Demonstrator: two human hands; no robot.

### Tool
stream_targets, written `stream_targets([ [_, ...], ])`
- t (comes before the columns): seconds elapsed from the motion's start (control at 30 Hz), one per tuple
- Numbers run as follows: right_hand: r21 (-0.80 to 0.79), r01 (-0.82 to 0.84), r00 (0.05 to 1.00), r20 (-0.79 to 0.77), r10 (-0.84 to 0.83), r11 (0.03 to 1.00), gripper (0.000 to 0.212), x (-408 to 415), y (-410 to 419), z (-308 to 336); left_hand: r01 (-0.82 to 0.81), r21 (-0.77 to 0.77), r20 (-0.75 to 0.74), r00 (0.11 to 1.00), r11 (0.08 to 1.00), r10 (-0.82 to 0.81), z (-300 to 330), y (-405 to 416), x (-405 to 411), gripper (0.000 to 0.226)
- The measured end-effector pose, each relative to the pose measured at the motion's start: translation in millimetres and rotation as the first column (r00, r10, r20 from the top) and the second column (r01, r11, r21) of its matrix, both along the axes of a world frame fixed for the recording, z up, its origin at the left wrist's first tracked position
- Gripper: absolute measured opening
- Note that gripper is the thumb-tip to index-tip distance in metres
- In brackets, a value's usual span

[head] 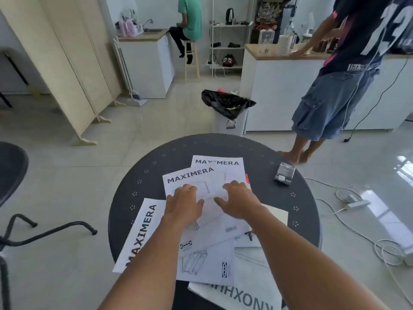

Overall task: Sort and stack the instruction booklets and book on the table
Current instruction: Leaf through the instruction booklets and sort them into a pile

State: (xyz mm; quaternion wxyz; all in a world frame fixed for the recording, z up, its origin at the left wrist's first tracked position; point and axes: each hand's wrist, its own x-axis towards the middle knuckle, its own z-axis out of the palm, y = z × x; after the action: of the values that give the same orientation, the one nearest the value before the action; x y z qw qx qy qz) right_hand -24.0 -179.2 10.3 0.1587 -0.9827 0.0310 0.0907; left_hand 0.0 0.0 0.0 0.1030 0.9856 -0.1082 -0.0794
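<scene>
Together, the left hand (183, 201) and right hand (237, 200) lay flat, fingers spread, pressing the top MAXIMERA booklet (192, 177) at the middle of the round dark table (297, 204). Another MAXIMERA booklet (225, 163) peeked out at twelve o'clock, a third (143, 229) lay at eight, and a small grey box (285, 173) sat at two.

Both my forearms reach forward, side by side. My left hand (183, 203) lies palm-down, fingers spread flat; my right hand (238, 201) likewise, thumbs nearly touching.
</scene>
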Motion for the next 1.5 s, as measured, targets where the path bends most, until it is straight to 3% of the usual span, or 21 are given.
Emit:
stream_targets([
  [0.1, -0.069, 0.012, 0.997, 0.074, -0.007, 0.998, 0.067, -7.3, 0.6, -34.3, -0.075, -0.027, 0.067, 0.995, 0.997, 0.077, -35.0, 7.8, -9.1, 0.052],
  [0.23, 0.015, 0.056, 0.972, 0.226, -0.057, 0.998, 0.067, -26.2, 1.9, -73.2, -0.332, -0.104, 0.185, 0.920, 0.937, 0.346, -63.1, 24.3, -26.7, 0.059],
  [0.37, 0.021, 0.051, 0.951, 0.304, -0.055, 0.998, 0.066, -24.0, -1.3, -80.7, -0.385, -0.248, 0.250, 0.861, 0.889, 0.442, -68.3, 27.1, -30.6, 0.064],
  [0.47, 0.015, 0.040, 0.947, 0.318, -0.043, 0.999, 0.071, -21.3, -0.4, -85.9, -0.486, -0.455, 0.023, 0.831, 0.746, 0.556, -62.6, 32.9, -19.6, 0.060],
  [0.53, 0.025, 0.041, 0.947, 0.317, -0.047, 0.999, 0.076, -23.4, 0.7, -88.9, -0.526, -0.613, -0.181, 0.820, 0.590, 0.543, -55.2, 44.1, -8.8, 0.037],
  [0.63, 0.074, 0.061, 0.945, 0.318, -0.081, 0.995, 0.082, -25.2, 0.2, -89.8, -0.445, -0.756, -0.269, 0.880, 0.480, 0.392, -45.7, 54.1, 3.5, 0.011],
  [0.8, 0.230, 0.111, 0.930, 0.318, -0.182, 0.967, 0.093, -24.5, -0.9, -89.8, -0.269, -0.906, -0.226, 0.960, 0.325, 0.164, -30.2, 41.9, 12.5, 0.025],
  [0.9, 0.359, 0.118, 0.906, 0.342, -0.248, 0.926, 0.093, -23.9, 0.1, -88.1, -0.176, -0.945, -0.124, 0.973, 0.277, 0.196, -39.3, 37.5, 12.6, 0.027],
  [0.93, 0.416, 0.102, 0.896, 0.356, -0.265, 0.904, 0.089, -24.0, -1.2, -88.5, -0.165, -0.961, -0.119, 0.972, 0.223, 0.205, -45.9, 35.9, 12.2, 0.026],
  [1.03, 0.701, 0.060, 0.892, 0.283, -0.354, 0.711, 0.062, -23.0, -13.5, -82.0, -0.185, -0.980, -0.171, 0.972, 0.076, 0.161, -62.0, 29.9, 14.4, 0.025],
  [1.1, 0.820, 0.074, 0.922, 0.161, -0.352, 0.568, 0.052, -18.7, -25.9, -72.9, -0.189, -0.979, -0.178, 0.976, 0.076, 0.123, -66.3, 26.9, 20.6, 0.024],
  [1.17, 0.797, 0.059, 0.934, 0.169, -0.316, 0.602, 0.037, -8.1, -37.8, -63.3, -0.178, -0.979, -0.168, 0.980, 0.098, 0.105, -64.5, 23.8, 24.8, 0.022],
  [1.27, 0.829, 0.025, 0.931, 0.185, -0.315, 0.559, 0.026, 2.7, -48.1, -54.5, -0.155, -0.976, -0.133, 0.980, 0.150, 0.148, -62.7, 17.7, 21.8, 0.020],
  [1.4, 0.886, 0.006, 0.896, 0.201, -0.395, 0.464, 0.032, 3.3, -67.6, -56.8, -0.113, -0.915, 0.030, 0.938, 0.388, 0.344, -66.1, 13.2, 22.6, 0.039],
  [1.5, 0.944, 0.027, 0.823, 0.165, -0.543, 0.328, 0.026, -0.6, -86.1, -62.5, -0.101, -0.777, 0.176, 0.912, 0.621, 0.369, -73.1, 13.1, 26.7, 0.023],
])
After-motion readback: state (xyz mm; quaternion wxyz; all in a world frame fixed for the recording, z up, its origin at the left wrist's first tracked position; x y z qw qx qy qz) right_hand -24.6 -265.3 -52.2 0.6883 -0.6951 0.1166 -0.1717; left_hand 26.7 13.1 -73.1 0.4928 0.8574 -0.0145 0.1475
